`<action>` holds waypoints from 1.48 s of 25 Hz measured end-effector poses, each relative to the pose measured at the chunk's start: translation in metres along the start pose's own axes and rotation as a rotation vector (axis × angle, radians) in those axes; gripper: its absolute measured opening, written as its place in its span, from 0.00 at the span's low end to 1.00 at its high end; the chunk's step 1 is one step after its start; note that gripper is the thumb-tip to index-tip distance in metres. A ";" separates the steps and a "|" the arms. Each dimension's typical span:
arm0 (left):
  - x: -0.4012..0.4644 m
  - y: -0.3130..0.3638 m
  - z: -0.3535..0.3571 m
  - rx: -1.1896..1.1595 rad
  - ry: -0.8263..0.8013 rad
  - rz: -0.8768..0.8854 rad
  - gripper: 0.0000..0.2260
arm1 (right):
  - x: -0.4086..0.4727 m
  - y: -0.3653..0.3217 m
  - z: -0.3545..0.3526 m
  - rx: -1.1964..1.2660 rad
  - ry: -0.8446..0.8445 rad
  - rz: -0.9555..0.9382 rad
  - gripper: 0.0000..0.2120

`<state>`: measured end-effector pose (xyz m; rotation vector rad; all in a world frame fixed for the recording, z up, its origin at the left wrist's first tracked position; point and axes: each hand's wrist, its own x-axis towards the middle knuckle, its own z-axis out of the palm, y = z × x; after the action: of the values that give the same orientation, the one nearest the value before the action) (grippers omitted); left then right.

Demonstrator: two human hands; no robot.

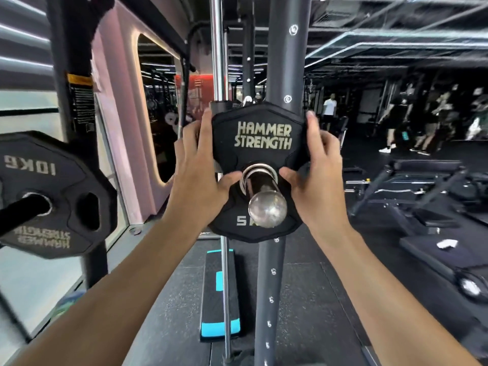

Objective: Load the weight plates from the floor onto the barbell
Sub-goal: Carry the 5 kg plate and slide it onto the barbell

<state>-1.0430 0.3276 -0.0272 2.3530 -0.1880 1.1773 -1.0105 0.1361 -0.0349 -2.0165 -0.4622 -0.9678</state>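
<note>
A small black weight plate marked HAMMER STRENGTH sits on the chrome barbell sleeve, whose round end points at me. My left hand grips the plate's left edge, fingers behind it and thumb on its face beside the sleeve. Gripping the right edge the same way is my right hand. Behind the plate rises the grey rack upright.
A black 10 kg plate hangs on a storage peg at the left, on a black post. A black and blue step platform lies on the floor below. Benches and several people stand at the right.
</note>
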 end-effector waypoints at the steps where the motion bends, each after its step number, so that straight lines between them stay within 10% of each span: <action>1: 0.008 -0.001 0.003 0.072 -0.018 0.058 0.53 | 0.005 0.000 0.005 -0.075 -0.022 -0.025 0.49; 9: 0.039 -0.019 0.030 0.447 -0.153 0.187 0.67 | 0.042 0.000 0.029 -0.419 -0.240 -0.043 0.59; 27: 0.088 -0.051 0.096 0.530 -0.097 0.013 0.53 | 0.104 0.051 0.093 -0.555 -0.206 -0.125 0.62; 37: 0.082 -0.022 0.039 0.413 -0.280 -0.039 0.31 | 0.100 0.031 0.053 -0.212 -0.327 -0.096 0.41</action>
<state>-0.9573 0.3352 0.0095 2.8668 0.0111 0.9312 -0.9033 0.1581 0.0076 -2.3777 -0.6601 -0.7693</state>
